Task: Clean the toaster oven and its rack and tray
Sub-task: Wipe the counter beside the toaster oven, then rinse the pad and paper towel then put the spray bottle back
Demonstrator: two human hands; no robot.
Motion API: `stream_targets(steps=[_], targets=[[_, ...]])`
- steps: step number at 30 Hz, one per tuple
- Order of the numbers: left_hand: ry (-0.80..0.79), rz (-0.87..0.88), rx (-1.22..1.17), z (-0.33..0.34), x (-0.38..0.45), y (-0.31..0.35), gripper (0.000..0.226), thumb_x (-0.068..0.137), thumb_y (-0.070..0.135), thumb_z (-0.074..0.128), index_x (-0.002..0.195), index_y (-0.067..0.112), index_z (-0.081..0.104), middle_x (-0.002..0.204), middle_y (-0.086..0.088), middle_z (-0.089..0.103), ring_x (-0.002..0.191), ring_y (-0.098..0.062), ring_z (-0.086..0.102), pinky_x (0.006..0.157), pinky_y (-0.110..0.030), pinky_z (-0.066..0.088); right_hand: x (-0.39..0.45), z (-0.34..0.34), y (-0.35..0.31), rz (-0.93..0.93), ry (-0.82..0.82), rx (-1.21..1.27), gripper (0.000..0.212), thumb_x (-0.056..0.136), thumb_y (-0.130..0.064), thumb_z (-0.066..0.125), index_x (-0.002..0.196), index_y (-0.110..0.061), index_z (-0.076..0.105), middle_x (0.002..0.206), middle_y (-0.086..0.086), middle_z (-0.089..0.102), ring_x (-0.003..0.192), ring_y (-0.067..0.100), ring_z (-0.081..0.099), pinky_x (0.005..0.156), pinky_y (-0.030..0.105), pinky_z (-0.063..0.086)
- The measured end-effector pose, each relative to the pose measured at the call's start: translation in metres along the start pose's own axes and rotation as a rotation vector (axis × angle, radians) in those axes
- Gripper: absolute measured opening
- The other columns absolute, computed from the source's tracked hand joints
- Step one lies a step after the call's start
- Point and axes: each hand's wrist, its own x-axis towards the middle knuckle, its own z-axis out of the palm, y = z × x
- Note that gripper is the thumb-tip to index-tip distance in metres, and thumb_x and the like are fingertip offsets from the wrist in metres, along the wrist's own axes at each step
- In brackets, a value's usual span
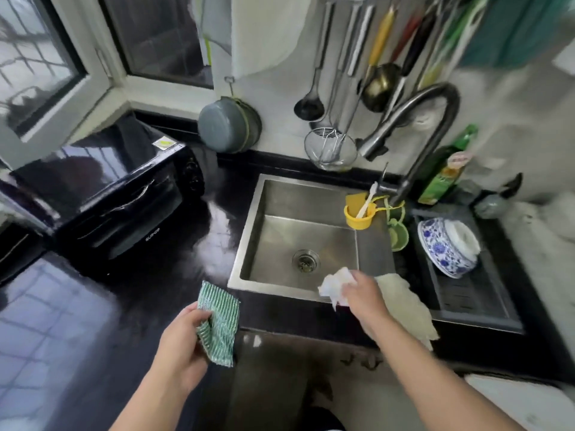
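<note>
The left hand (182, 340) clamps a green striped cloth (219, 325); the right hand (362, 293) clamps crumpled white paper (336, 284) over the sink (249, 231). The toaster oven (124, 194) sits closed on the table, well apart. Risk: wet paper shredding, leaving lint.

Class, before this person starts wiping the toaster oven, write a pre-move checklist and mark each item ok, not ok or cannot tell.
1. Left hand has a firm grip on the green striped cloth: ok.
2. Right hand free: not ok, it holds a crumpled white paper.
3. Toaster oven door open for access: not ok, closed.
4. Rack and tray taken out: cannot tell, none in view.
5. Sink clear for rinsing: ok, basin bare.
6. Oven unplugged: cannot tell.
</note>
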Motion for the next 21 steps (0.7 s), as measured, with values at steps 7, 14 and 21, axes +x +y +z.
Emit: stream_targets(steps=[7, 14, 21], targets=[[-0.072, -0.037, 0.006, 0.125, 0.050, 0.000, 0.034, 0.096, 0.004, 0.047, 0.124, 0.000, 0.065, 0.106, -0.024, 0.072, 0.083, -0.035, 0.068, 0.083, -0.050, 0.056, 0.143, -0.092, -0.042, 0.108, -0.023, 0.339, 0.023, 0.086, 0.006, 0.046, 0.101, -0.006, 0.059, 0.091, 0.018, 0.069, 0.074, 0.033, 0.071, 0.062, 0.037, 0.052], [0.070, -0.044, -0.043, 0.198, 0.106, 0.002, 0.034, 0.089, 0.003, 0.049, 0.119, 0.000, 0.064, 0.099, -0.025, 0.068, 0.072, -0.034, 0.067, 0.072, -0.045, 0.058, 0.342, -0.156, -0.097, 0.112, 0.015, 0.196, 0.038, 0.082, 0.006, 0.062, 0.120, 0.006, 0.059, 0.084, 0.010, 0.061, 0.052, 0.012, 0.065, 0.055, 0.026, 0.054], [0.145, -0.060, -0.156, 0.206, 0.106, -0.001, 0.038, 0.088, 0.002, 0.050, 0.123, 0.000, 0.064, 0.102, -0.024, 0.068, 0.077, -0.035, 0.067, 0.089, -0.050, 0.054, 0.337, -0.116, -0.094, 0.102, 0.088, 0.153, 0.055, 0.073, 0.000, 0.067, 0.126, -0.015, 0.059, 0.109, 0.014, 0.067, 0.081, 0.029, 0.072, 0.067, 0.037, 0.059]])
